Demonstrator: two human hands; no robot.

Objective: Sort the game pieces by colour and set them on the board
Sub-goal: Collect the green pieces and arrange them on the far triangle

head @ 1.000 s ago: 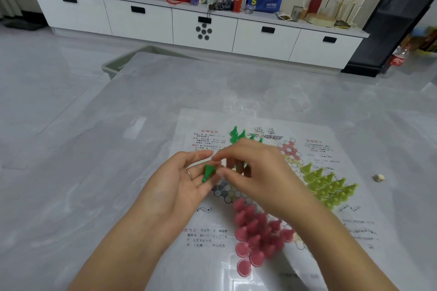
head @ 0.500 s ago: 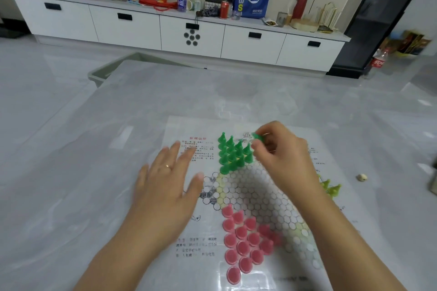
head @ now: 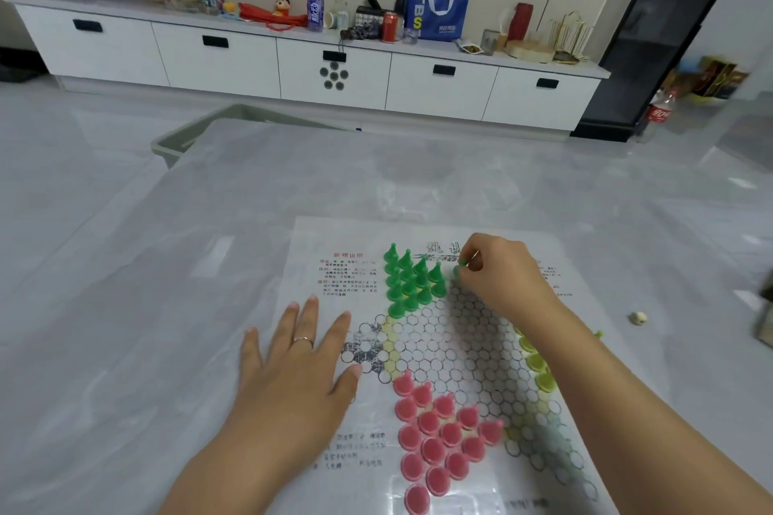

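Right hand [head: 497, 276] pinches a dark green pawn [head: 457, 270], axis unclear, centre frame; left hand [head: 299, 368] lies open, flat, holding nothing.

Left hand [head: 299, 364] flat, palm down, fingers spread, right hand [head: 497, 276] reaching forward, fingertips pinched

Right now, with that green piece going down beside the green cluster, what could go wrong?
The right hand holds the green piece right beside the packed green pieces; a knuckle could topple them. Its forearm crosses over the yellow-green pieces and might sweep them. The left hand pins the board; lifting it could shift it.
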